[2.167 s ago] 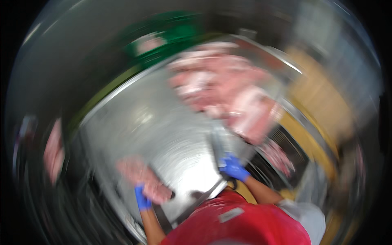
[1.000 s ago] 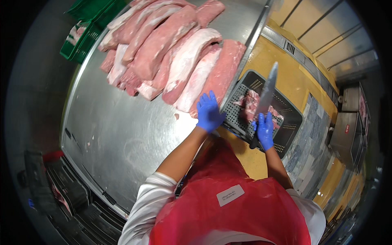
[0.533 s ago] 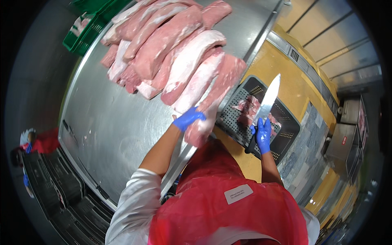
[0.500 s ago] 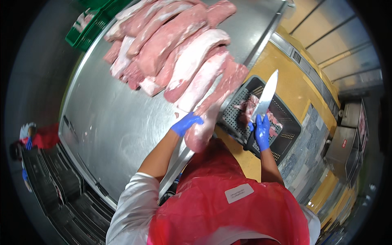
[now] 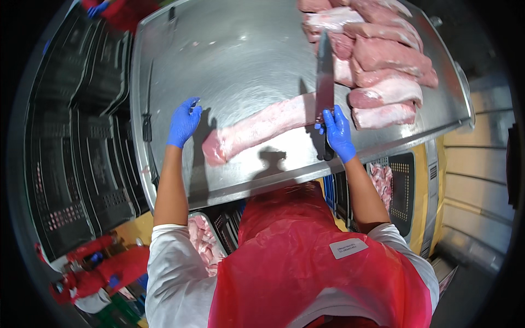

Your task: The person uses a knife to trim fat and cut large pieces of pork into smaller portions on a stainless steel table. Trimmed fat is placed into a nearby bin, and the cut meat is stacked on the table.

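Observation:
A kitchen knife is in my right hand, its broad blade pointing away from me over the table. My gloved fingers wrap around the dark handle. Below and beside the blade lies a long pale-pink meat loin, stretched across the metal table; its right end is partly hidden by the knife. My left hand, in a blue glove, hovers past the loin's left end. Its fingers are loosely bent and apart, with nothing in them.
Several more loins are piled at the table's right. A thin dark-handled tool lies along the left rim. Black crates stand left; crates of meat pieces sit below the near edge. Co-workers in red are at the lower left and top.
My left hand has let go of a loin, which now lies across the table. The knife in my right hand has come from over the crate to above the table. My view has turned.

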### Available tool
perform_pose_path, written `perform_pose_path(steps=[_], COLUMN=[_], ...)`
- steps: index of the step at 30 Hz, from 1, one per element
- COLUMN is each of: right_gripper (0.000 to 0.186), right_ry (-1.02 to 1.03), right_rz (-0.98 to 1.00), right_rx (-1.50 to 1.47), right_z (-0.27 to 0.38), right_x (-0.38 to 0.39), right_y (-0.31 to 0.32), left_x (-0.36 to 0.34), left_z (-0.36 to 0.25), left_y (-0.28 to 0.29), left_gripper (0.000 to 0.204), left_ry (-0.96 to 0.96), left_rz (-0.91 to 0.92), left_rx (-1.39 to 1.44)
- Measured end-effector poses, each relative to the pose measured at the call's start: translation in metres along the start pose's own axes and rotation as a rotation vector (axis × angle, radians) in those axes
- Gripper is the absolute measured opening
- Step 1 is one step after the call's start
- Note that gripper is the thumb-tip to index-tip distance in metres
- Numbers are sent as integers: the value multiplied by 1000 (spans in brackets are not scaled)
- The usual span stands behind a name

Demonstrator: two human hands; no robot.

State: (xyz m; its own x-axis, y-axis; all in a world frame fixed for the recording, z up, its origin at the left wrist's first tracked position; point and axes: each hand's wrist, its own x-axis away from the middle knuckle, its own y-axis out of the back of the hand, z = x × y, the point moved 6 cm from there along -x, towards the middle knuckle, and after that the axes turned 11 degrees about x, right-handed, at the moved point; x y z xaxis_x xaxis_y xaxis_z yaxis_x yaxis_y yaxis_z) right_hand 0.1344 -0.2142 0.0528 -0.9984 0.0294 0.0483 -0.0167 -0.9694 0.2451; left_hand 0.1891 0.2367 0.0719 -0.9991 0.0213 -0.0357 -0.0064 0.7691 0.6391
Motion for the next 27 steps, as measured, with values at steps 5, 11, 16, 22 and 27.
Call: perform_pose_path(steps=[5, 11, 16, 22, 27], right_gripper=[18, 17, 23, 32, 44], right_ry=[-79, -483, -567, -401, -439], right_rz=[-120, -205, -230, -131, -84], right_rx=[-47, -148, -31, 52, 101], right_z=[-61, -85, -78, -104, -133], right_x=[6, 26, 40, 58, 71], right_y=[-8, 17, 35, 99, 134], left_x=[68, 81, 56, -34, -25], left_z=[-17, -5, 61, 60, 15], left_y=[-26, -72, -52, -5, -36], left_gripper=[84, 83, 78, 80, 68], left_ry=[40, -70, -112, -79, 189], left_rz=[252, 86, -45, 13, -285], left_rx=[-404, -520, -574, -742, -676])
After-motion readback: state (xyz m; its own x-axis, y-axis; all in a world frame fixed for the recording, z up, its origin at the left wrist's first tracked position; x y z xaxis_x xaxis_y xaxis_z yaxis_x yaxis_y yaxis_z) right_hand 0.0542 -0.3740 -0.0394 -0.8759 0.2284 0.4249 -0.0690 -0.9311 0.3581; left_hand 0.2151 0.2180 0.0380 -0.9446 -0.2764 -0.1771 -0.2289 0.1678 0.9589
